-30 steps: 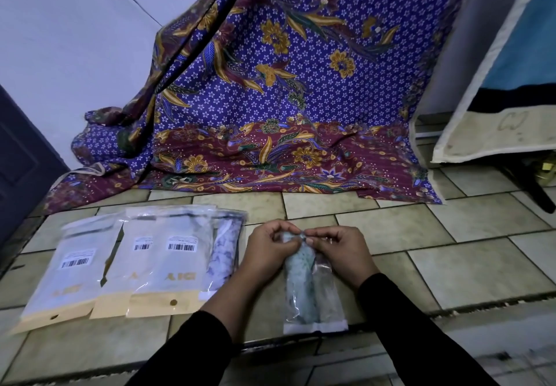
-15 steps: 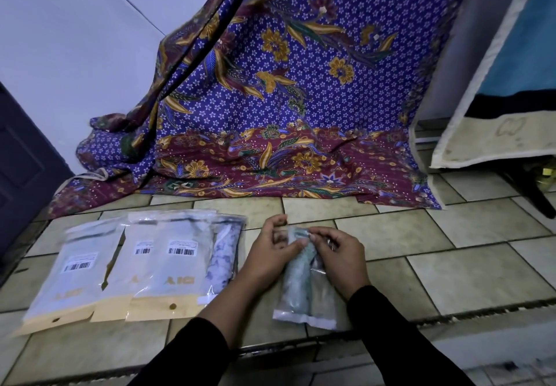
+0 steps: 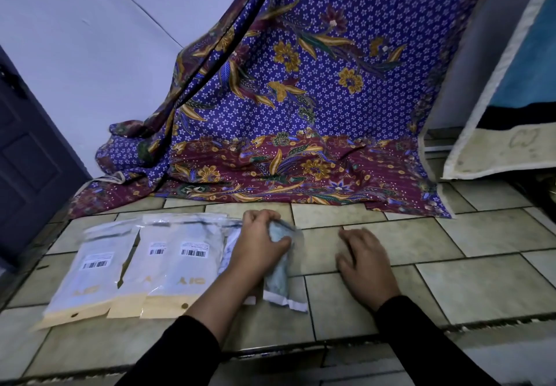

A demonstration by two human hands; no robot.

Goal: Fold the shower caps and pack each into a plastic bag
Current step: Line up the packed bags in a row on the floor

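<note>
My left hand (image 3: 260,241) grips the top of a clear plastic bag (image 3: 281,280) that holds a folded pale green shower cap; the bag lies on the tiled floor next to a row of packed bags. My right hand (image 3: 365,260) rests on the tiles to the right, apart from the bag, fingers loosely bent and holding nothing. To the left lie three packed bags with barcode labels and tan bottom strips (image 3: 90,274), (image 3: 150,268), (image 3: 186,268). A further bag with a patterned cap (image 3: 230,244) is partly hidden under my left hand.
A purple and maroon flowered cloth (image 3: 301,120) hangs down the wall and spreads onto the floor behind. A dark door (image 3: 27,156) stands at the left. A pale mat with a blue panel (image 3: 499,114) leans at the right. Bare tiles (image 3: 451,265) stretch to the right.
My right hand has let go of the bag and moved right onto the tiles. My left hand has carried the bag leftward toward the row of packed bags.
</note>
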